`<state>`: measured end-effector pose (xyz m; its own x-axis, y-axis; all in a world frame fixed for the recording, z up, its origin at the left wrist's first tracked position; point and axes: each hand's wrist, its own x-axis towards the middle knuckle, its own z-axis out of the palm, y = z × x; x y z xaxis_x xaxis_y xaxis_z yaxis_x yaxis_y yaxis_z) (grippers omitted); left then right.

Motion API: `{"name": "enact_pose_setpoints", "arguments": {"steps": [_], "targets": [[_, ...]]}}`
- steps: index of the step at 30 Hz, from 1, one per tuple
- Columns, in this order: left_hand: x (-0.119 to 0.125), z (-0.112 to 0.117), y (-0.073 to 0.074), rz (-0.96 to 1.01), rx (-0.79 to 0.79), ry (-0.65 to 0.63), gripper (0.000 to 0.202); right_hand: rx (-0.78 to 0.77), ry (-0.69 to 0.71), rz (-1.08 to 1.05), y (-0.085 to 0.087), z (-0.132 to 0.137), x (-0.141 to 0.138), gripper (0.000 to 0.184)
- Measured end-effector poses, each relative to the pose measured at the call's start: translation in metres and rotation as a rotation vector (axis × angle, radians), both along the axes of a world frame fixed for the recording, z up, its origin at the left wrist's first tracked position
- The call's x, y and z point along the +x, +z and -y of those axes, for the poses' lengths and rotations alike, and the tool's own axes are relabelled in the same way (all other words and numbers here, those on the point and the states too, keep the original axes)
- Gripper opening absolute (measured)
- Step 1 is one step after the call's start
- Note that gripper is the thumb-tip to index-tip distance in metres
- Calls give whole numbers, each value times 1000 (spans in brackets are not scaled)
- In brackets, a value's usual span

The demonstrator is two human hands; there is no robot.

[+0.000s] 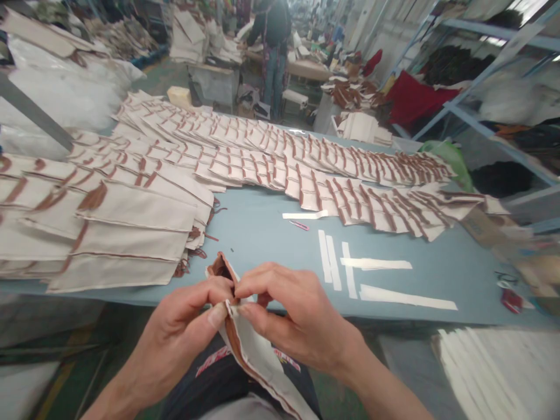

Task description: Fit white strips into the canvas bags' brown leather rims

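Observation:
A cream fabric piece with brown edging hangs over my lap, its upper end folded open at the table's front edge. My left hand pinches its edge between thumb and fingers. From the other side, my right hand grips the same edge, thumb and fingertips almost touching those of the left. The brown inner side shows above my fingers. What lies right between the fingertips is hidden.
Stacked cream panels with brown strips cover the table's left; overlapping rows run along the back. White strips and a small pink tool lie on the blue tabletop. A person stands beyond.

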<state>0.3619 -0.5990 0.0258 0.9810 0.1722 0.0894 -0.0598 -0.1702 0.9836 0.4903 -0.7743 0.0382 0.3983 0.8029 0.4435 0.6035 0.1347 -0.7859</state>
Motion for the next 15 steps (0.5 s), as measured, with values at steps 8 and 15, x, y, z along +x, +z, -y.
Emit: {"name": "enact_pose_setpoints", "arguments": {"steps": [8,15], "targets": [[-4,3,5,4,90,1,28,-116,74,204,14,-2,10,16],[-6,2,8,-7,109,1,29,-294,14,216,17,-7,9,11]]}}
